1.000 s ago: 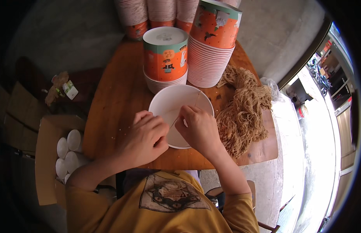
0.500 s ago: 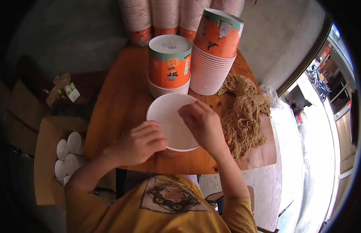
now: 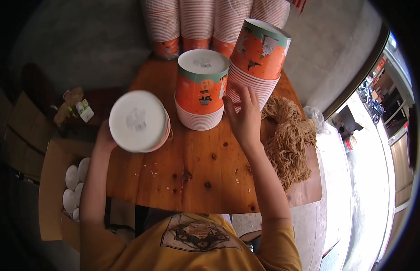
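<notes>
At the table's left, my left hand (image 3: 105, 135) grips a paper bucket (image 3: 136, 119) by its side. The bucket's white base faces up, with part of its orange side showing and a thin loop like string at its right edge. My left fingers are partly hidden behind it. My right hand (image 3: 244, 115) is open, fingers apart, in front of a tall stack of upside-down buckets (image 3: 259, 49). Its thumb comes close to a shorter stack of buckets (image 3: 201, 90), printed orange and green with white rims. I cannot tell whether it touches either stack.
A heap of tan cord (image 3: 286, 144) lies along the right of the wooden table (image 3: 196, 167). Tall wrapped stacks of buckets (image 3: 196, 22) stand against the wall. At lower left is a cardboard box (image 3: 51, 194) with white round-ended items (image 3: 72, 177). Small white bits are scattered on the tabletop.
The bucket that was open side up between both hands is now base up in my left hand, farther left. My right hand has left it and reached forward to the stacks.
</notes>
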{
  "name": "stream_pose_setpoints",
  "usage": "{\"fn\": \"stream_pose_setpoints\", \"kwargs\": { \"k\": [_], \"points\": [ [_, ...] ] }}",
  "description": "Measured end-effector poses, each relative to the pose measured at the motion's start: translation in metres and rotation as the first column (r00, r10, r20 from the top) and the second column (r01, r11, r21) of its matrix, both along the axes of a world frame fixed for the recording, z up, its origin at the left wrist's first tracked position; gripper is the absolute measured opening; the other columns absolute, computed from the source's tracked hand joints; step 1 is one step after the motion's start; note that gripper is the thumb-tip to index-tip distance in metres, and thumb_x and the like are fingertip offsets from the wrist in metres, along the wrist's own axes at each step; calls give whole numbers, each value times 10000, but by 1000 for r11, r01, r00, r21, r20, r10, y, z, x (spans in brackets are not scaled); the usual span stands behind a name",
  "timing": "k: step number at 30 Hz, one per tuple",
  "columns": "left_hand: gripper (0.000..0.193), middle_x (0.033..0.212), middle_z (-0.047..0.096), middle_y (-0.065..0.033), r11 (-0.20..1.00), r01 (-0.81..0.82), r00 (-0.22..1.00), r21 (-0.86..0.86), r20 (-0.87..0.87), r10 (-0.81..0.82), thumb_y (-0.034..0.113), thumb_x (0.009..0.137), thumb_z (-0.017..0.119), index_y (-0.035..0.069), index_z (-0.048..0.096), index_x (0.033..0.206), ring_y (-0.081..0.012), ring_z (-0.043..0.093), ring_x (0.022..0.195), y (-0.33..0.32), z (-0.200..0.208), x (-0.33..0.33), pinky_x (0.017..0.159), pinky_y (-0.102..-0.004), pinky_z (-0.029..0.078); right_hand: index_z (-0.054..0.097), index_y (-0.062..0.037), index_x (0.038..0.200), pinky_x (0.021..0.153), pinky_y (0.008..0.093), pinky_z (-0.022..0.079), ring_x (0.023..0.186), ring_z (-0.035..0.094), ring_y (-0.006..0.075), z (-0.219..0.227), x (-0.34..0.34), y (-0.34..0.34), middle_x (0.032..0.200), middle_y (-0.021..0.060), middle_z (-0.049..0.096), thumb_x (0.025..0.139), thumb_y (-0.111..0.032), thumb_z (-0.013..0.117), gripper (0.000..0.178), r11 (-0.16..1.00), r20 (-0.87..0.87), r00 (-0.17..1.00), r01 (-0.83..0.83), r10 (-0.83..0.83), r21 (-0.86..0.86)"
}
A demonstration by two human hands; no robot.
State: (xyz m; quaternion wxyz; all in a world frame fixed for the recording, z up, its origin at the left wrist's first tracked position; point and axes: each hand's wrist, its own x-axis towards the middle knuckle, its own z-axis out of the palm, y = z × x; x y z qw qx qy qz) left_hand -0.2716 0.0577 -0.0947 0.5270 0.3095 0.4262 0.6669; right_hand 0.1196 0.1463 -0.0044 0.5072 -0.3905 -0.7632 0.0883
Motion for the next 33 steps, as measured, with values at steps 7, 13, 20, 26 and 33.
{"fn": "stream_pose_setpoints", "kwargs": {
  "k": [7, 13, 20, 26, 33],
  "points": [
    [176, 966, 672, -88, 968, -74, 865, -238, 468, 181, 76, 847, 551, 43, 624, 1003, -233, 657, 860, 95, -55, -43, 834, -369, 546, 553, -121, 1285, 983, 413, 465, 1225, 490, 325, 13, -12, 41, 1295, 89, 562, 823, -210, 735, 504, 957, 173, 985, -22, -30, 290],
    [245, 1026, 689, -96, 932, -239, 845, -271, 416, 337, 118, 916, 562, 15, 610, 1133, -219, 666, 971, 96, -62, -30, 830, -340, 566, 599, -100, 1142, 996, 423, 456, 1225, 495, 338, 10, -18, 50, 1286, 90, 568, 819, -155, 721, 349, 972, 188, 982, -64, 21, 226],
    [291, 1057, 668, -27, 893, -362, 931, -266, -56, 361, 201, 958, 526, 122, 575, 1234, -176, 655, 913, 96, -75, -21, 794, -303, 531, 618, -78, 1038, 969, 423, 456, 1169, 515, 353, 20, -18, 62, 1209, 79, 616, 766, -73, 731, 294, 974, 115, 984, -154, 136, 167],
    [271, 1117, 598, -22, 841, -521, 718, -146, -608, 340, 262, 987, 524, 138, 577, 1222, -154, 562, 1056, 83, -73, -9, 932, -330, 444, 613, -83, 1073, 959, 433, 449, 1141, 513, 359, 50, -18, 56, 1165, 78, 623, 771, -71, 729, 323, 956, 79, 986, -163, 148, 245],
    [352, 1312, 496, -134, 755, -424, 659, 499, -401, 636, 259, 1024, 494, 25, 524, 1284, -212, 497, 1189, 42, 42, 122, 1050, -350, 359, 624, -110, 995, 992, 436, 414, 1156, 504, 334, 90, 17, 8, 1136, 44, 628, 719, -41, 746, 310, 822, -16, 997, -48, 69, 567]
  ]
}}
